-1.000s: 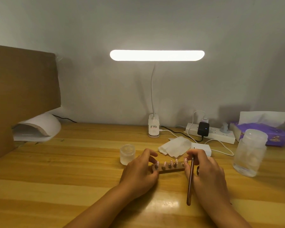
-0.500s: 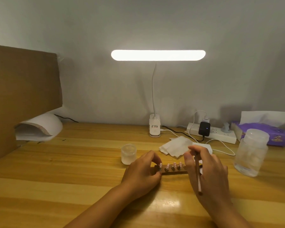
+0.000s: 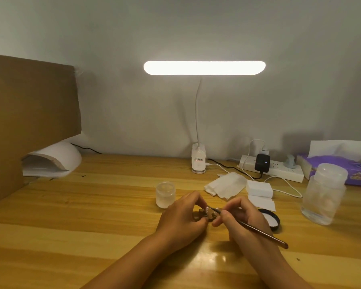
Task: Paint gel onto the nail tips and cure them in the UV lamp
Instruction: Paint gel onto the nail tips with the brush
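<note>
- The left hand (image 3: 181, 219) is now gripping the wooden holder strip (image 3: 212, 216) with curled fingers and turning it: a second ago the strip was lying crosswise, and now it is pointing almost end-on toward the person.
- The right hand (image 3: 245, 217) is pinching the brush (image 3: 258, 231) like a pen. Earlier the handle was pointing back toward the front edge; now it is slanting off toward the front right corner, with the bristle end coming down on the nail tips (image 3: 207, 209).
- The two hands are closing in on each other, fingertips almost meeting over the strip, around the middle of the tabletop (image 3: 92, 226) and toward its front edge.
- With the right hand shifting, a black lid (image 3: 269, 220) is showing just beside it on the right edge side.
- The gel jar (image 3: 165, 195) is standing open just behind the left hand.
- The UV lamp (image 3: 52, 159) is sitting well apart, at the back left corner.
- Reading this, the person is going from positioning to actual painting on one tip; whether the bristles are touching it I cannot tell. Curing is looking some way off, since the strip is not yet near the lamp.
</note>
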A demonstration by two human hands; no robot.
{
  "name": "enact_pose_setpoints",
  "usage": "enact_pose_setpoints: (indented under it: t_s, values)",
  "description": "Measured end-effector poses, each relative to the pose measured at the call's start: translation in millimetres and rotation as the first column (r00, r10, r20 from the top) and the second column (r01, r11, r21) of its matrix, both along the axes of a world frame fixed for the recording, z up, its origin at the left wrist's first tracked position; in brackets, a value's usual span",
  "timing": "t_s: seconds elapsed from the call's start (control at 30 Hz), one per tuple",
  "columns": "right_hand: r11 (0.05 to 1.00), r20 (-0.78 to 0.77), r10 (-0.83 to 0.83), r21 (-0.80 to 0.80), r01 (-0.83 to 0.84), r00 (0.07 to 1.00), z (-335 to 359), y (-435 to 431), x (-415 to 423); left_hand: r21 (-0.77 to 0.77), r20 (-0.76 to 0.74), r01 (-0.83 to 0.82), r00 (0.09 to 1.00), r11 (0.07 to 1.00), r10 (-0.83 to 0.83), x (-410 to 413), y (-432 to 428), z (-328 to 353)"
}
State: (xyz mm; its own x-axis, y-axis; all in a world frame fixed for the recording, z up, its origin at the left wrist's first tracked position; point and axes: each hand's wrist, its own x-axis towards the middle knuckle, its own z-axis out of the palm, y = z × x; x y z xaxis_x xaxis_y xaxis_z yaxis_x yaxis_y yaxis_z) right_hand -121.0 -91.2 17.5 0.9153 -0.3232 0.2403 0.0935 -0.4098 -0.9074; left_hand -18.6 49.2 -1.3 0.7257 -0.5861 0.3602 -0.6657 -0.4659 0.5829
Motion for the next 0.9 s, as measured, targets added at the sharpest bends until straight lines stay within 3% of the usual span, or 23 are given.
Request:
enact_pose_setpoints:
  t_s: [0.33,0.6,0.83,0.9]
  values:
    - [0.999,-0.053,0.047,0.022,-0.046,0.998,0.5,0.2,1.5,0.007,0.009,-0.002,1.000,1.000,0.002,-0.4,-0.5,0.2]
    - [0.989,-0.051,0.000,0.148,0.008,0.999,-2.3,-6.8,4.9,-0.047,-0.014,-0.092,0.996,0.995,0.092,-1.9,-2.9,1.2]
    - [0.978,0.036,-0.030,0.207,0.021,0.999,-4.7,-9.5,4.3,-0.054,0.327,-0.134,0.934,0.990,0.144,-10.7,-1.8,-0.7]
    - [0.976,0.063,-0.041,0.214,0.027,0.997,-4.2,-9.1,3.0,-0.153,0.431,-0.192,0.870,0.970,0.240,-8.1,1.8,3.0]
